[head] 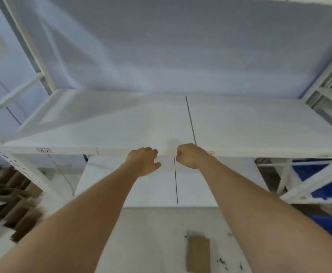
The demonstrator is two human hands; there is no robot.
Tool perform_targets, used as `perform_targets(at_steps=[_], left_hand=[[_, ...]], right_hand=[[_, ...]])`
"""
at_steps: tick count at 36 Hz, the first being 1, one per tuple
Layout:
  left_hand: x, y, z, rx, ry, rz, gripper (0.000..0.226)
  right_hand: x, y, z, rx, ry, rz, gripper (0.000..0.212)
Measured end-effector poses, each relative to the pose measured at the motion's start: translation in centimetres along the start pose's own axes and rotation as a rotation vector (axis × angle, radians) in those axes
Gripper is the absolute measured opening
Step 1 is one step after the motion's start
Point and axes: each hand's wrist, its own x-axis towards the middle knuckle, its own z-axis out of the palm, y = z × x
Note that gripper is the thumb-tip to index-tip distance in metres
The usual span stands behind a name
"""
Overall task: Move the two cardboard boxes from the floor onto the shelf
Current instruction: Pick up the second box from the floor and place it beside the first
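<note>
A white metal shelf [239,125] fills the view, and its wide middle board is bare, with a thin dark seam down it. No cardboard box shows on it or on the floor. Both my arms reach forward to the board's front edge. My left hand [143,161] hovers at the edge, fingers curled under and thumb out, holding nothing. My right hand [190,155] is a closed fist at the same edge, a little to the right, also with nothing in it.
A lower white board [151,186] lies under the hands. Brown cardboard sheets [13,196] lean at the lower left. Blue plastic items [330,186] sit behind the right frame. A flat cardboard piece [198,253] lies on the pale floor.
</note>
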Motion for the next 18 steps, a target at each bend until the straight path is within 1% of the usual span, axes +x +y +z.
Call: perform_targets(at_steps=[4,8,11,14,16,18], left_hand=[[0.7,0.1,6.8,-0.035,-0.126,-0.012,0.046],[1.3,0.6,13.3,-0.05,-0.235,-0.007,0.044],[1.8,1.0,18.3,-0.051,-0.315,0.008,0.044],[2.5,1.3,23.2,-0.053,-0.388,0.019,0.045],[2.9,1.7,26.5,-0.062,-0.431,0.023,0.045],[3.3,2.0,29.8,-0.067,-0.474,0.037,0.044]], right_hand=[[0.9,3.0,6.4,0.052,-0.119,0.057,0.032],[1.6,6.1,12.8,0.096,-0.198,0.116,0.017],[2.0,8.2,17.8,0.141,-0.242,0.174,0.026],[2.2,10.2,23.2,0.191,-0.308,0.212,0.022],[2.3,11.7,26.8,0.214,-0.352,0.242,0.026],[2.2,13.3,30.2,0.225,-0.385,0.268,0.021]])
